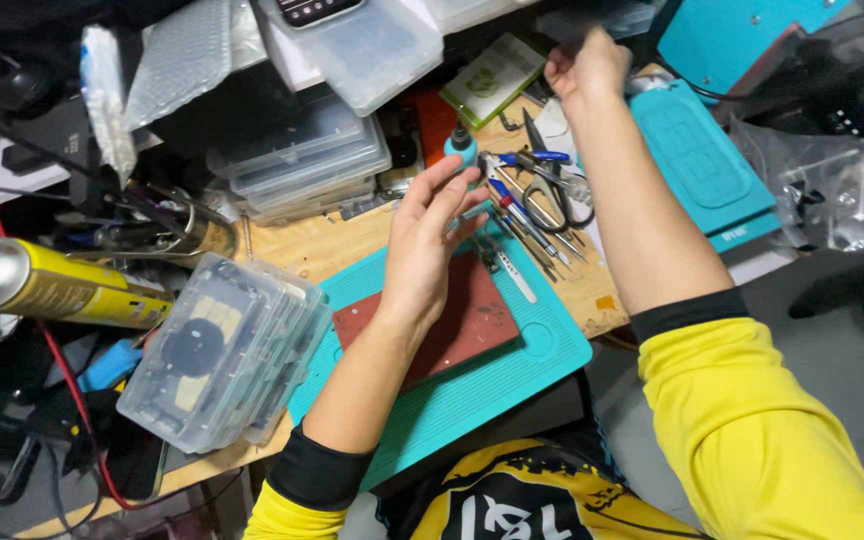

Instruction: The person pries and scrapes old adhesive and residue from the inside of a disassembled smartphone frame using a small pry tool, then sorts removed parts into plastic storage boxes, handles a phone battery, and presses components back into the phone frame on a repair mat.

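hands: 2, left (422, 255) and right (584, 68) | teal mats: 2, near (512, 370), far (697, 160) | red-brown pad (472, 320): 1 | yellow spray can (62, 285): 1 | scissors (552, 195): 1 pair | clear plastic cases (222, 350): several stacked, count unclear

The right hand (586, 66), up at one o'clock, is curled with its back to the camera, so whatever its fingers (558, 72) pinch cannot be told. The left hand (426, 248) covers part of the red-brown pad (472, 318) and hides the lower body of the small teal bottle (462, 146) behind its fingertips. At nine o'clock the yellow can (47, 285) is cut off by the left edge. At twelve o'clock a clear lidded box (377, 50) runs out of the top edge. The tools (537, 205) beside the scissors overlap too tightly to sort singly. At three o'clock crumpled clear plastic (832, 190) blurs what it holds.
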The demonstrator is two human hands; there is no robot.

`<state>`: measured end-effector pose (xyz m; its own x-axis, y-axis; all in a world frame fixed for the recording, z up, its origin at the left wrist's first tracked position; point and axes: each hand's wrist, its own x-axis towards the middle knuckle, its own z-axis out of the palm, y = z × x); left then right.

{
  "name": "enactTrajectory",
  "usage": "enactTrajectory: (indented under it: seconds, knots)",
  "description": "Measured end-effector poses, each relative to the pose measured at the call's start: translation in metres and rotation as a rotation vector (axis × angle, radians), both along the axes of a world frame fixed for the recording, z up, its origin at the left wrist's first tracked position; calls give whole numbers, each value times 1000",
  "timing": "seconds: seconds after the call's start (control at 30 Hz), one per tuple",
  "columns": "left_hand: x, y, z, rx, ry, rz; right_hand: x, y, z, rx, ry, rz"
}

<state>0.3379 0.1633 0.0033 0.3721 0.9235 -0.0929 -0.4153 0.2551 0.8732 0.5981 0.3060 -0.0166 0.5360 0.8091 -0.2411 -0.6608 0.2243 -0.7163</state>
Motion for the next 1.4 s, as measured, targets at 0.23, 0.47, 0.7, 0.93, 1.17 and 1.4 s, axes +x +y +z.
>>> enactTrajectory:
  seconds: [0.23, 0.47, 0.7, 0.93, 1.17, 1.4]
  knots:
    - [-34, 6, -14, 148, -17, 31, -38, -19, -5, 149, 124, 157]
    - [-116, -30, 4, 570, 422, 405, -134, -133, 23, 504, -772, 110]
    - [-245, -84, 20, 798, 977, 961, -259, -142, 43, 415, -1259, 757]
    - [-306, -131, -3, 684, 1159, 782, -327, -118, 30, 367, -1585, 926]
    - [-308, -129, -16, 639, 1144, 806, -331, -109, 19, 401, -1526, 1045]
    - [-287, -129, 3, 724, 1034, 874, -314, -124, 32, 327, -1042, 995]
